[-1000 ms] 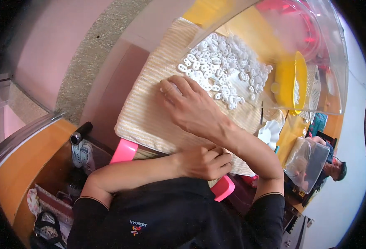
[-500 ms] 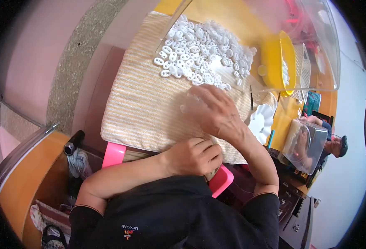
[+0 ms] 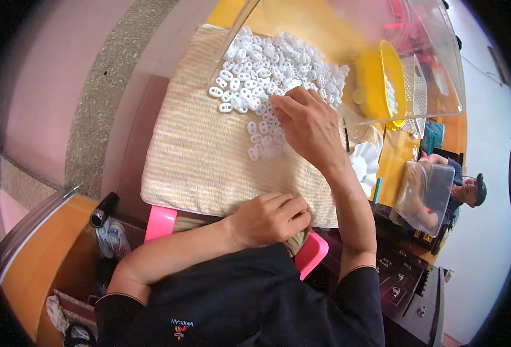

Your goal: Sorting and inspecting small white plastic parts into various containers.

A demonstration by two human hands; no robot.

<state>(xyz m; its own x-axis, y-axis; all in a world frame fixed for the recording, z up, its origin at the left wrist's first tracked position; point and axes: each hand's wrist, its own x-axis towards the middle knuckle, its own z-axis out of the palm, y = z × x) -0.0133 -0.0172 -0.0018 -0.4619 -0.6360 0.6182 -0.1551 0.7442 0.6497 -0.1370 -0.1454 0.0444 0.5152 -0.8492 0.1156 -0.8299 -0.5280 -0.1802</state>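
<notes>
Small white oval pieces with two holes each (image 3: 250,68) lie heaped on a striped tan towel (image 3: 192,156). My right hand (image 3: 310,124) reaches over the near edge of the heap, its fingers curled down among the pieces. What its fingertips hold, if anything, is hidden. A looser cluster of white two-holed pieces (image 3: 264,137) lies beside that hand, its nearest ones slightly blurred. My left hand (image 3: 271,217) rests at the towel's near edge, loosely closed, with nothing visible in it.
A clear plastic cover (image 3: 377,69) overhangs the heap's far right. Beyond stands a yellow basket (image 3: 362,81). Right of my right forearm are a scalloped white dish (image 3: 364,165) and a thin dark tool (image 3: 346,136). Another person (image 3: 461,188) sits at the right by a clear box (image 3: 424,196).
My right hand has moved away from me, from over the towel to the heap's edge. A cluster of white pieces now shows on the towel nearer me. The left hand stays put.
</notes>
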